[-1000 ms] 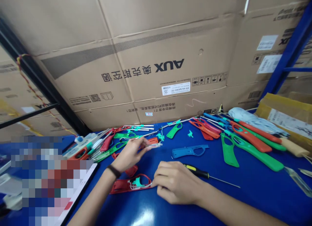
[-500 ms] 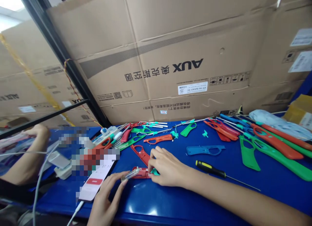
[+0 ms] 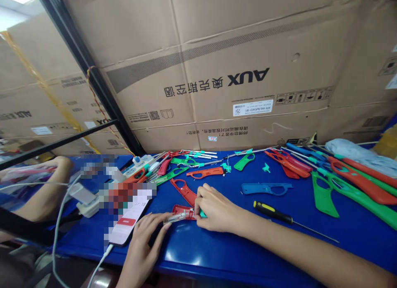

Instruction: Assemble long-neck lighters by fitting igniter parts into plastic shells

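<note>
Left hand fingers pinch a clear plastic tube into a red plastic handle shell; right hand fingers clamp its three-o'clock end. Seating it likely needs careful alignment.

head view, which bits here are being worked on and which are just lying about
In hand: red handle shell with teal piece, under the right hand; clear tube, held by the left hand.
Lying about: screwdriver, blue handle shell, green handles, phone.
</note>
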`<move>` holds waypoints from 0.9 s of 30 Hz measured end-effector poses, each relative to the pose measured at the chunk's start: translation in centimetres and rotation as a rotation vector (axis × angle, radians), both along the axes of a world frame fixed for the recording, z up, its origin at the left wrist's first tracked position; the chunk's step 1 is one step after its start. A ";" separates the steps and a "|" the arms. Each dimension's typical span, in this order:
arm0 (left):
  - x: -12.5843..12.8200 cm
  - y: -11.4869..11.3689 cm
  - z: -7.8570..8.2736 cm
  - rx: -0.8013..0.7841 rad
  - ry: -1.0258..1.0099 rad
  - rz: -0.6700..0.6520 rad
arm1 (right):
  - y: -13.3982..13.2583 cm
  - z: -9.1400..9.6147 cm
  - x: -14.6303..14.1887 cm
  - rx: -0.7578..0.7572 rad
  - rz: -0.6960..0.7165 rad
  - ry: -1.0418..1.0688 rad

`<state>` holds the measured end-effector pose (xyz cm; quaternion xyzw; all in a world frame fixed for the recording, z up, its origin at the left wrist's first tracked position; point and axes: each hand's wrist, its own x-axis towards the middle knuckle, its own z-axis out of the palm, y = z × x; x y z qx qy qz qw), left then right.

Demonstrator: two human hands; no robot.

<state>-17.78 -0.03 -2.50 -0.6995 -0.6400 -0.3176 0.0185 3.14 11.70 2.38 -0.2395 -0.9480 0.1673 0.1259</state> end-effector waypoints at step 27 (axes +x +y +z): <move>0.3 -0.1 0.5 -0.053 0.037 -0.052 | -0.1 -0.6 0.2 0.041 0.071 0.038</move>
